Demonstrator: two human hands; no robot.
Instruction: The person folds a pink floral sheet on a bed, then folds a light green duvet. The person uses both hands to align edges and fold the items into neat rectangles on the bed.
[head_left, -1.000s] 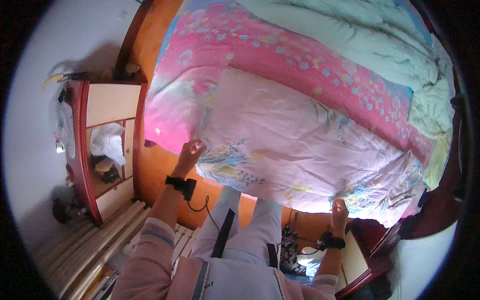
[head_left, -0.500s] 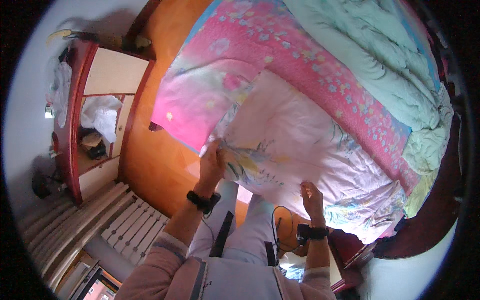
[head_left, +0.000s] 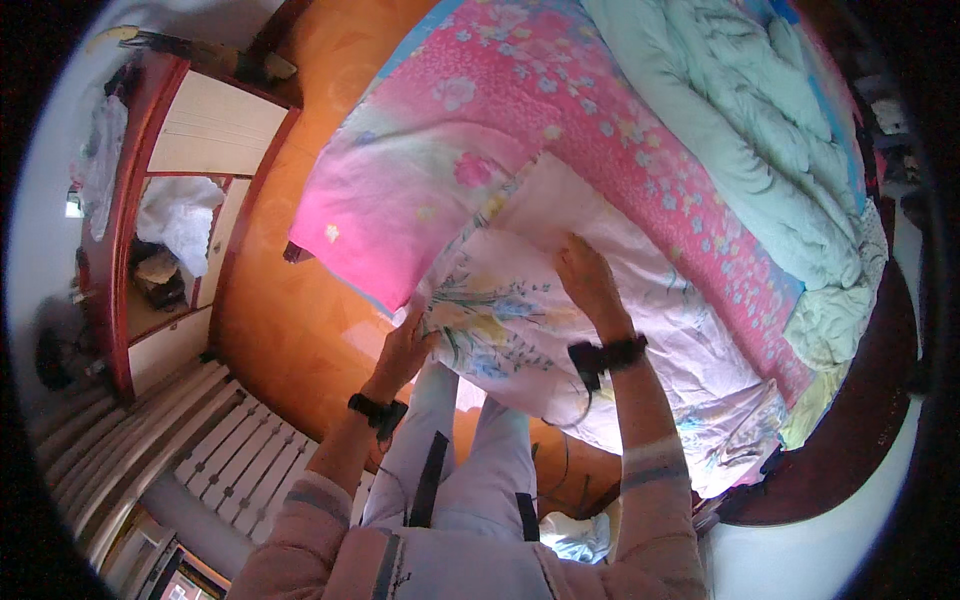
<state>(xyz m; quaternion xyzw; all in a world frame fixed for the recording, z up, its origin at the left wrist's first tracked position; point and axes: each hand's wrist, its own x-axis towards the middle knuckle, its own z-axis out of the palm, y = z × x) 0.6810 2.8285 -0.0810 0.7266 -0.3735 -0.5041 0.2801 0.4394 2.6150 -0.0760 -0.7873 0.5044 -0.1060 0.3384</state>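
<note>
A pale pink cloth with a floral print (head_left: 640,330), which looks like a bed sheet, lies partly folded over the near side of the bed. My left hand (head_left: 403,350) is closed on its near left edge, beside the printed leaves and yellow flowers. My right hand (head_left: 590,285) rests on top of the cloth around its middle, palm down with the fingers stretched out. Under the cloth spreads a bright pink flowered blanket (head_left: 385,205). Both wrists carry black bands.
A mint green quilt (head_left: 740,130) is heaped at the far right of the bed. A dark wooden bed end (head_left: 850,440) curves along the right. To the left stand a red-framed cabinet (head_left: 215,120) and a white radiator (head_left: 245,460) on the orange floor (head_left: 265,320).
My right hand has moved from the cloth's near edge up and left onto its middle. My left hand stays at the left edge, where more of the printed side now lies spread.
</note>
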